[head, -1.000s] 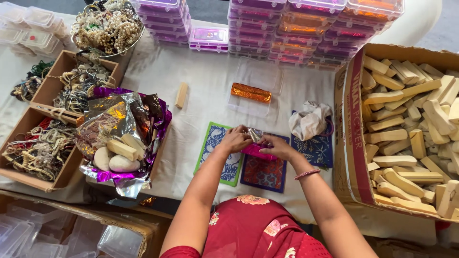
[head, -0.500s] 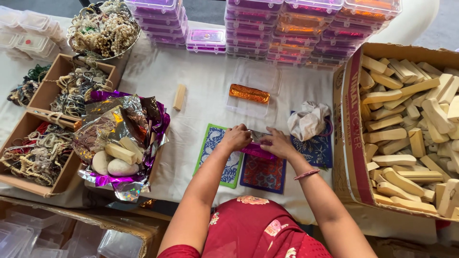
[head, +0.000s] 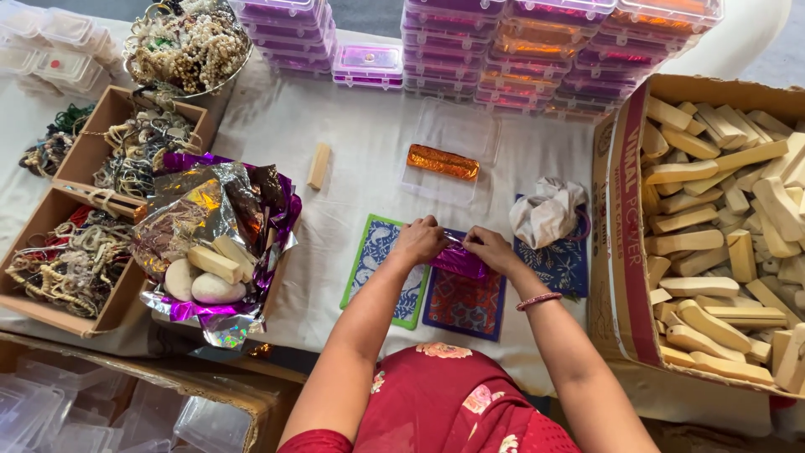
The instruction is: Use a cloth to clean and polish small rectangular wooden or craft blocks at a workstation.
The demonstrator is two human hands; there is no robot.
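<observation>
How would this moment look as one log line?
left hand + right hand: pinching purple foil packet | over patterned cards | wooden sticks box right

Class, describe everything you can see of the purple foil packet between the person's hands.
The purple packet is a small, shiny bundle wrapped in crinkled metallic foil. Whatever is inside is hidden. It lies roughly level on the top edge of a red patterned card, on the white cloth. The left hand pinches its left end and the right hand its right end, with fingers covering part of the top.
</observation>
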